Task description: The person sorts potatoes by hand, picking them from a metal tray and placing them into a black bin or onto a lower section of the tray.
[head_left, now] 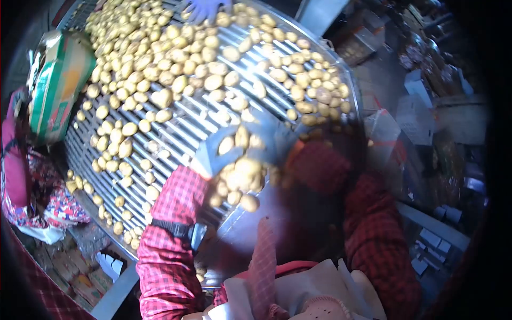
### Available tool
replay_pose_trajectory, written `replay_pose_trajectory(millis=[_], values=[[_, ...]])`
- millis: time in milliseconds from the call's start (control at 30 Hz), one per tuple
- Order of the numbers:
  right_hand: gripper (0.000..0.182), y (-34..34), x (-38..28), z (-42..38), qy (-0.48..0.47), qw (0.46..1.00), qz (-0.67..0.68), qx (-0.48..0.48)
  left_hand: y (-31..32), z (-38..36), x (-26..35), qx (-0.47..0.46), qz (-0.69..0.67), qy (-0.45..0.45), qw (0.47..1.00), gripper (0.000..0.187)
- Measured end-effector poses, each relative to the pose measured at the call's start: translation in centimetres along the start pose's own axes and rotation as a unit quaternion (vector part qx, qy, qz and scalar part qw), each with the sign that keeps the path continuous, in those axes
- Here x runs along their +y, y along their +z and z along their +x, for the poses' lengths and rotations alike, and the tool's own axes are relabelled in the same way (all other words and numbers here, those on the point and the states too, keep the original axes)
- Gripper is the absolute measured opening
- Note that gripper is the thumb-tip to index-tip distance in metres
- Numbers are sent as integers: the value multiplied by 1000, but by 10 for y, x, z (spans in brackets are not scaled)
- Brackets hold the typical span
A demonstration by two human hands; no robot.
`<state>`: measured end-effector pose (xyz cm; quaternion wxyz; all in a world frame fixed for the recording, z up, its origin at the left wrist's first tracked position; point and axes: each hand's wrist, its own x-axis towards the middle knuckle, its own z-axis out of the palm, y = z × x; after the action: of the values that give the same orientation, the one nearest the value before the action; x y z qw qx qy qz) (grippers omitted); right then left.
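Note:
My left hand (217, 152), in a blue-grey glove, curves against a cluster of small potatoes (246, 173), thumb and fingers apart. Across from it, my right hand (273, 136), gloved alike and blurred by motion, reaches leftward with its fingers stretched beside the same potatoes. Some potatoes lie between the two hands, and the pile rests just in front of me at the near edge of a slatted metal sorting table (176, 136). Neither hand is plainly gripping a single potato. Parts of the right-hand fingers are washed out by glare.
Many more potatoes (144, 48) cover the far left of the table, with others along its raised right rim (349, 80). Another person's purple-gloved hand (207, 8) is at the far edge. A green and orange carton (60, 88) stands at left. Boxes and bags (413, 120) sit on the right.

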<state>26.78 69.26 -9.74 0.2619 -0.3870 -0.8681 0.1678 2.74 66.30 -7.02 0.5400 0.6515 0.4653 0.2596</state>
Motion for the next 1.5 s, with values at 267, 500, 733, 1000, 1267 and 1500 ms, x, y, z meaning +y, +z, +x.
replay_pose_trajectory(millis=[267, 500, 733, 1000, 1267, 1500], values=[[61, -55, 93, -14, 52, 992, 117, 2, 7, 8, 35, -122, 52, 43, 990, 24], [73, -89, 179, 103, 182, 972, -138, -49, -43, 144, 17, 225, 468, 186, 834, 46], [71, -71, 192, 108, 290, 937, -142, -133, -24, 185, 21, 143, 502, -7, 853, 69], [35, -43, 158, 5, 171, 968, -182, -13, 91, 160, 25, 55, 456, 96, 883, 70], [37, -61, 17, -104, 167, 983, -65, 46, 114, 37, 38, -68, 345, 149, 924, 55], [42, -107, 104, -21, 217, 975, -52, -19, 117, -79, 50, -63, 191, 103, 974, 57]])
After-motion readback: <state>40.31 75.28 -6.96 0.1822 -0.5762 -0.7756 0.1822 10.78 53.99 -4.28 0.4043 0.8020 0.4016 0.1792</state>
